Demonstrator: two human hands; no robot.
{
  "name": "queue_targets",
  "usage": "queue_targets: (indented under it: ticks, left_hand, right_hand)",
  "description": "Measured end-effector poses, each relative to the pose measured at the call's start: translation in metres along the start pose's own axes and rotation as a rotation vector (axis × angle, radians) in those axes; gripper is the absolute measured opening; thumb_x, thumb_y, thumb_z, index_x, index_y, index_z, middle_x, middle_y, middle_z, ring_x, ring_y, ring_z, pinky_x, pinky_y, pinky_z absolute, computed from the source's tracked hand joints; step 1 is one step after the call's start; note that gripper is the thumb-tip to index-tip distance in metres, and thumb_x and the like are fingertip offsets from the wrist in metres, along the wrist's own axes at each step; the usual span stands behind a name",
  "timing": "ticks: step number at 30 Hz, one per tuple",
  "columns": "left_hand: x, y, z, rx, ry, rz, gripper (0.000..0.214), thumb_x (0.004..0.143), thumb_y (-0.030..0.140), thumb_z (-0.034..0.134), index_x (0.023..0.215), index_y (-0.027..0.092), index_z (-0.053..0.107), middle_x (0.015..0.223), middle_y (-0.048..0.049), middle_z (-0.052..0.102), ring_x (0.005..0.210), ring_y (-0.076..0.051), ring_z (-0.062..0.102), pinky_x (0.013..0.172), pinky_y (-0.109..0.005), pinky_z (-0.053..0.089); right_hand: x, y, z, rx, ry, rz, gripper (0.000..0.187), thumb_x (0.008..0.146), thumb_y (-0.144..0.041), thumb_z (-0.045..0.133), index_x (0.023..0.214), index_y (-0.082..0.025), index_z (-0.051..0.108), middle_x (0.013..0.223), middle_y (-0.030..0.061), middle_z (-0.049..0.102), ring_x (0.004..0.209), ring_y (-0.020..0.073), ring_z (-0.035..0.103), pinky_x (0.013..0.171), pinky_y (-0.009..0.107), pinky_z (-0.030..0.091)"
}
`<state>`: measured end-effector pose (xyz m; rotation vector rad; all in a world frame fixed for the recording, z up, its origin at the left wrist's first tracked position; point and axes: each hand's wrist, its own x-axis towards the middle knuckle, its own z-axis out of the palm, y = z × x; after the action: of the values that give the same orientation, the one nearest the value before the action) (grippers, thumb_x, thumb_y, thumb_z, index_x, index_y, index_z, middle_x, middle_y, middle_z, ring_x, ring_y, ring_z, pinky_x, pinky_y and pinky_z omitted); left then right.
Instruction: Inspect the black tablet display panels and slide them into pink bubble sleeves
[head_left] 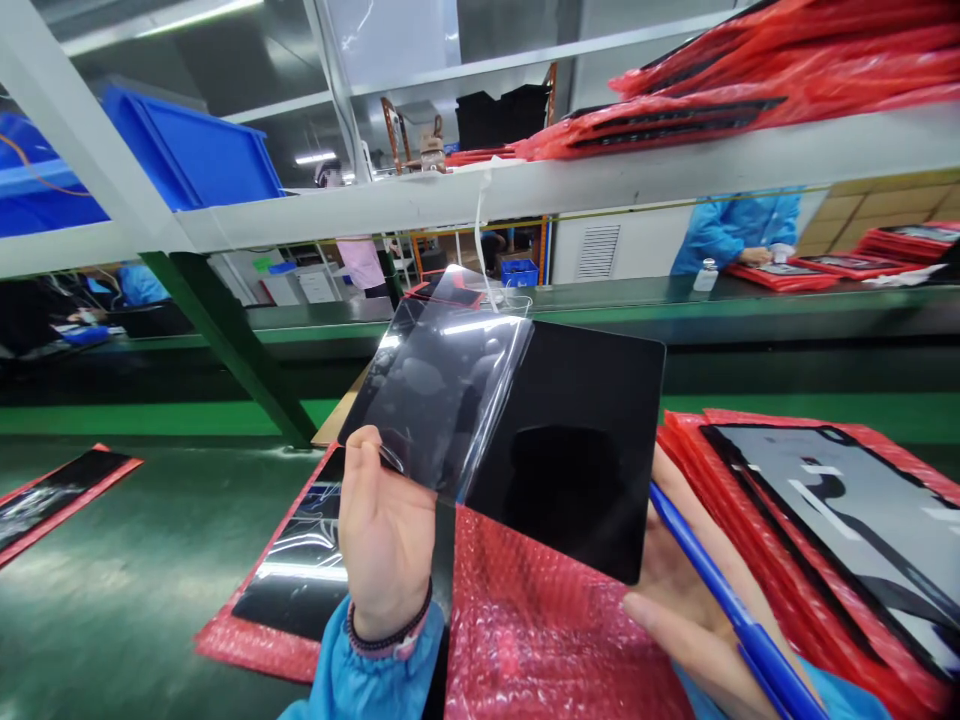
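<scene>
- Green bench (150,590): filled lower left.
- Black panel (577,440): tilted, mid-frame.
- Clear film (450,385): overlay panel's left part.
- Right hand (679,590): lower right, gripped panel's right edge.
- Left hand (386,540): lower centre, pinched film's near edge.
- Blue pen (709,570): lay across right hand.

The fingertips of the right hand (694,590) are hidden behind the black panel (581,430). At the panel's left end, it is unclear whether the left hand (386,550) pinches the clear film (450,385). Below the panel, the bottom edge cuts off the red bubble wrap (540,620) and the blue pen (709,570). Well above and right of it, the shelf beam (675,150) hides a co-worker's head.
</scene>
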<state>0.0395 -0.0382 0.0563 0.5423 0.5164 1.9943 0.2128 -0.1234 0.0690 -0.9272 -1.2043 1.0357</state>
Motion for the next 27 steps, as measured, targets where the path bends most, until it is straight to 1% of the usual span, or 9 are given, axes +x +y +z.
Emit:
queue_targets:
  ticks: [4,8,12,16,18,21,22,24,27]
  left_hand:
    - [0.003,-0.001,0.000,0.009,0.012,0.026,0.006,0.085,0.026,0.061,0.086,0.022,0.066,0.092,0.0029,0.067,0.095,-0.016,0.061,0.098,-0.038,0.042]
    - [0.005,-0.002,0.003,0.019,-0.009,0.026,0.007,0.086,0.025,0.059,0.084,0.021,0.065,0.090,0.0029,0.067,0.090,-0.014,0.062,0.095,-0.035,0.045]
    - [0.011,-0.002,0.000,0.032,0.017,0.019,0.005,0.083,0.024,0.060,0.084,0.021,0.064,0.090,0.0039,0.066,0.093,-0.014,0.061,0.093,-0.032,0.045]
    - [0.023,-0.004,-0.010,0.063,-0.009,0.008,0.005,0.079,0.024,0.062,0.083,0.022,0.064,0.091,0.0032,0.063,0.098,-0.017,0.058,0.094,-0.034,0.042]
    - [0.029,-0.006,-0.013,0.092,0.027,0.047,0.007,0.077,0.024,0.063,0.083,0.020,0.065,0.089,0.0026,0.062,0.096,-0.016,0.057,0.096,-0.031,0.039]
    - [0.036,-0.008,-0.014,0.143,0.059,0.078,0.009,0.073,0.025,0.063,0.079,0.018,0.063,0.086,0.0021,0.058,0.089,-0.014,0.055,0.091,-0.026,0.039]
    - [0.038,-0.009,-0.014,0.150,0.051,0.074,0.009,0.072,0.026,0.063,0.078,0.018,0.062,0.084,0.0023,0.057,0.086,-0.014,0.054,0.089,-0.026,0.040]
    - [0.041,-0.011,-0.015,0.160,0.033,0.076,0.010,0.071,0.027,0.063,0.074,0.018,0.060,0.080,0.0030,0.054,0.081,-0.012,0.052,0.083,-0.023,0.041]
    - [0.046,-0.016,-0.022,0.205,0.013,0.167,0.006,0.073,0.025,0.061,0.073,0.018,0.060,0.079,0.0035,0.053,0.079,-0.012,0.052,0.078,-0.022,0.043]
  right_hand:
    - [0.007,-0.008,0.004,0.073,-0.031,0.030,0.070,0.074,-0.050,0.062,0.139,-0.050,0.035,0.136,-0.0024,0.054,0.128,0.0320,0.046,0.100,0.048,0.047]
    - [0.007,-0.008,0.002,0.146,-0.001,0.058,0.059,0.076,-0.049,0.061,0.132,-0.050,0.044,0.130,0.0001,0.059,0.121,0.0307,0.054,0.095,0.046,0.050]
    - [0.008,0.001,-0.003,0.190,0.028,0.085,0.048,0.077,-0.038,0.065,0.124,-0.040,0.053,0.122,0.0052,0.063,0.117,0.0283,0.058,0.096,0.043,0.048]
    - [0.018,0.024,-0.013,0.216,0.045,0.069,0.032,0.075,-0.033,0.070,0.104,-0.031,0.059,0.107,0.0047,0.070,0.105,0.0272,0.064,0.089,0.041,0.051]
    - [0.023,0.031,-0.018,0.182,0.010,0.070,0.024,0.078,-0.032,0.068,0.101,-0.030,0.061,0.106,0.0037,0.071,0.104,0.0258,0.065,0.090,0.041,0.051]
    - [0.025,0.031,-0.025,0.068,-0.020,0.037,0.022,0.081,-0.037,0.065,0.102,-0.029,0.067,0.102,0.0034,0.072,0.100,0.0262,0.066,0.095,0.042,0.047]
    - [0.024,0.030,-0.027,0.028,-0.007,0.023,0.023,0.081,-0.039,0.065,0.100,-0.028,0.069,0.097,0.0037,0.073,0.096,0.0271,0.067,0.093,0.042,0.048]
    - [0.020,0.028,-0.029,-0.033,0.059,-0.004,0.024,0.080,-0.043,0.064,0.094,-0.025,0.072,0.082,0.0041,0.073,0.083,0.0275,0.069,0.083,0.040,0.052]
    - [0.014,0.029,-0.030,-0.095,0.092,-0.018,0.028,0.080,-0.048,0.062,0.083,-0.023,0.073,0.060,0.0024,0.067,0.061,0.0240,0.065,0.064,0.035,0.053]
